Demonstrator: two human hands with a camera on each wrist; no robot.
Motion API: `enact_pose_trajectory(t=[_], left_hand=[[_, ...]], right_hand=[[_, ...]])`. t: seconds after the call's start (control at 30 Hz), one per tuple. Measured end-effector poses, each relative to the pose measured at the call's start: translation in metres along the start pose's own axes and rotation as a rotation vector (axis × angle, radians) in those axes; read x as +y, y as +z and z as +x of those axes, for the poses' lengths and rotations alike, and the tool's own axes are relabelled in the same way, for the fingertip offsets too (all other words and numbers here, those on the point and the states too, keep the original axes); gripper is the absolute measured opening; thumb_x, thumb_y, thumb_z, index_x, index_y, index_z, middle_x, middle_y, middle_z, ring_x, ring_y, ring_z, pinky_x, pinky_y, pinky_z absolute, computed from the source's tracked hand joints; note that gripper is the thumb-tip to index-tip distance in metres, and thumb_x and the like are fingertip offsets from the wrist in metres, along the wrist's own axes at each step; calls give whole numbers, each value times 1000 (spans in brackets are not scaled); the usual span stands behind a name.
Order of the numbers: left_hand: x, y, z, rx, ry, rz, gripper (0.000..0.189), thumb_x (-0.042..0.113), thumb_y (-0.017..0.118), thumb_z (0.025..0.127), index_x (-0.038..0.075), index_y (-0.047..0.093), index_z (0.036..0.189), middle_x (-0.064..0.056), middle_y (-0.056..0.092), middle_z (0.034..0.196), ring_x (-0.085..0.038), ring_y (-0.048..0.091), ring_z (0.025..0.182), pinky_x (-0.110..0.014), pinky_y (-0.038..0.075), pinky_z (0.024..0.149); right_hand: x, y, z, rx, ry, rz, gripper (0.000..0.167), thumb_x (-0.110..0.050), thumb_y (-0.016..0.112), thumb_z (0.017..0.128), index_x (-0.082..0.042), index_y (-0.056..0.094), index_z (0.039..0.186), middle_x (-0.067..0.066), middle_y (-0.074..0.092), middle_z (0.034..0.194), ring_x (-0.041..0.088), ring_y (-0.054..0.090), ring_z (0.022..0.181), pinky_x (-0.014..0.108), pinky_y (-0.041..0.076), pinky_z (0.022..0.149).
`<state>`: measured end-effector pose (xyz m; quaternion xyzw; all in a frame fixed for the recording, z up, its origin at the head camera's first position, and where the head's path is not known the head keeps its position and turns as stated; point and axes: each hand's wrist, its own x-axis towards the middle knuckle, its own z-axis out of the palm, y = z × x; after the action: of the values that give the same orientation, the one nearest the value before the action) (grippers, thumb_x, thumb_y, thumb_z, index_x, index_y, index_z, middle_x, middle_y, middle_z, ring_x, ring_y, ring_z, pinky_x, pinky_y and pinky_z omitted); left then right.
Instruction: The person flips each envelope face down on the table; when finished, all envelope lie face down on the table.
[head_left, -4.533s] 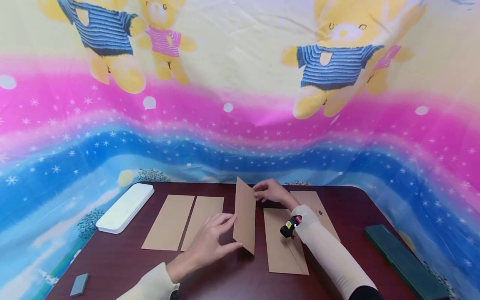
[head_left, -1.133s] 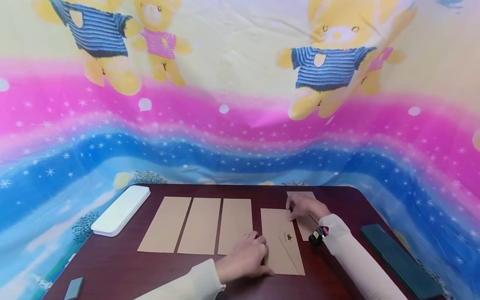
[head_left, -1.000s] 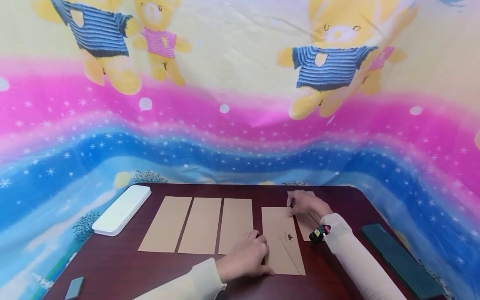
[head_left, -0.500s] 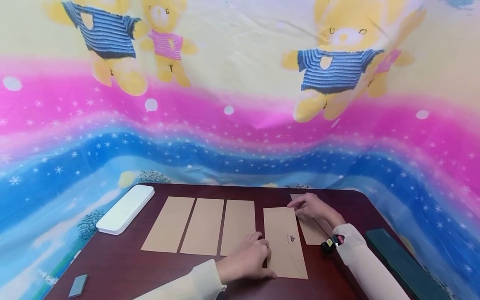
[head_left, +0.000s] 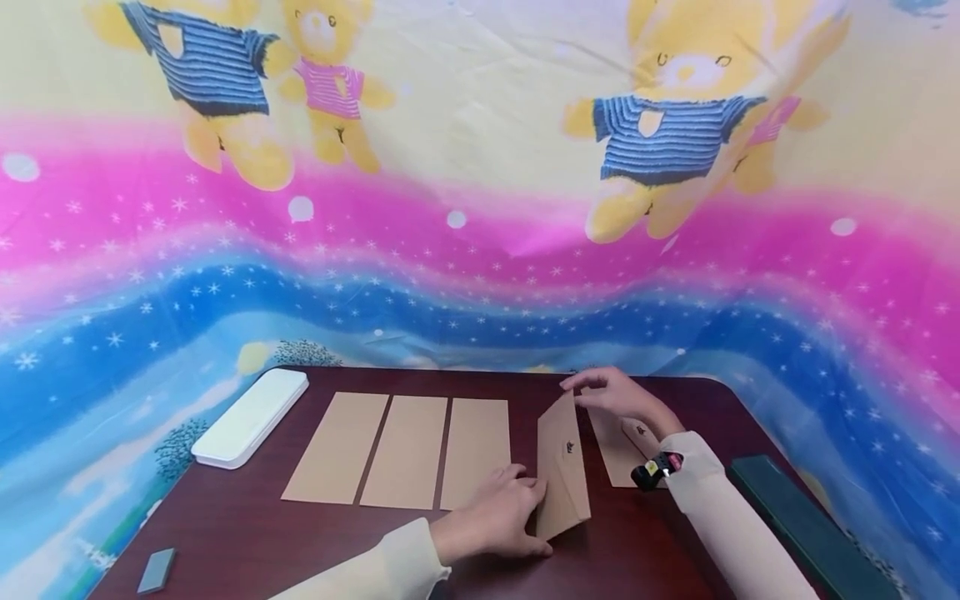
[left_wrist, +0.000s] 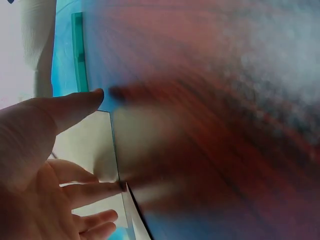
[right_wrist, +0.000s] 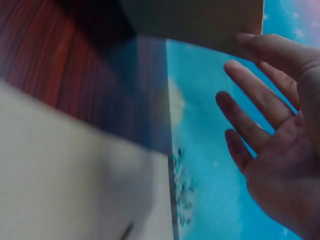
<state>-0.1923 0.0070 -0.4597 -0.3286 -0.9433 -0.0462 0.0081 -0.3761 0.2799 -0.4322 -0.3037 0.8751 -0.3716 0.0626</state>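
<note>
A brown paper envelope with a small dark crown print stands tilted on its left edge in the head view, right side raised. My right hand pinches its top right corner between thumb and index finger; in the right wrist view the other fingers are spread off the paper. Beside the envelope's lower left edge, my left hand rests with fingertips at that edge and thumb near the bottom corner. Its fingers look loosely extended in the left wrist view. Another crown-printed envelope lies flat under the right forearm, partly covered.
Three plain brown envelopes lie flat in a row, left, middle and right. A white case is at the far left, a small grey-blue block nearer. A long dark green box lies along the right edge.
Earlier, another envelope was turned over and laid at the right of the plain row. Both hands then moved right to the printed envelope, and my right hand has lifted its right side.
</note>
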Motion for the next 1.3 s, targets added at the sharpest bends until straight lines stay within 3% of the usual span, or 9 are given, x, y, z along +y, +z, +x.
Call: enact_pose_trajectory(t=[0.3,0.43,0.6,0.8,0.9,1.07,1.2,1.3], left_hand=[[0,0,-1,32,5,-27,96,68,76,79,10,52,151,4,67,138,-24,54,136,-35,41,113],[-1,-1,0,48,14,-41,94,67,76,80,8,54,149,3,69,135,-26,55,136,-36,42,113],[-4,-6,2,75,-3,-64,95,68,75,81,5,54,148,-1,70,132,-25,57,130,-37,45,111],[0,-20,1,153,-60,-109,112,70,74,80,4,32,160,-6,60,139,-19,57,123,-35,49,104],[1,-25,0,239,-11,-139,106,67,75,82,13,32,162,-2,60,131,-14,56,111,-30,50,95],[3,-27,-2,386,107,-141,74,59,74,87,24,55,149,5,63,123,-10,55,106,-27,48,93],[2,-25,-2,421,125,-140,66,57,76,87,26,62,143,6,65,122,-10,56,106,-27,48,93],[2,-25,-2,423,128,-140,66,57,76,86,26,62,143,6,65,122,-10,56,105,-27,48,92]], right_hand=[[-16,15,21,-65,-39,171,34,-24,67,101,-10,67,132,11,70,133,18,65,125,28,53,100],[-20,17,25,-77,-71,206,35,-21,66,101,-8,66,134,18,68,134,28,64,128,26,54,98],[-22,19,26,-73,-69,192,33,-22,66,101,-17,66,134,20,66,136,37,61,131,22,53,97],[-23,19,27,-69,-76,196,34,-20,66,101,-15,65,135,24,65,136,41,60,131,21,53,97],[-22,20,28,-66,-78,180,34,-20,66,101,-16,65,135,20,67,135,39,61,130,22,53,98],[-21,21,31,-66,-88,168,34,-21,66,102,-18,65,136,19,67,135,33,63,129,25,54,99],[-19,23,31,-58,-104,168,36,-21,66,102,-17,64,138,19,68,134,29,64,128,28,55,100],[-15,27,31,-48,-113,170,39,-18,65,102,-16,62,141,17,69,133,30,64,128,37,55,103]])
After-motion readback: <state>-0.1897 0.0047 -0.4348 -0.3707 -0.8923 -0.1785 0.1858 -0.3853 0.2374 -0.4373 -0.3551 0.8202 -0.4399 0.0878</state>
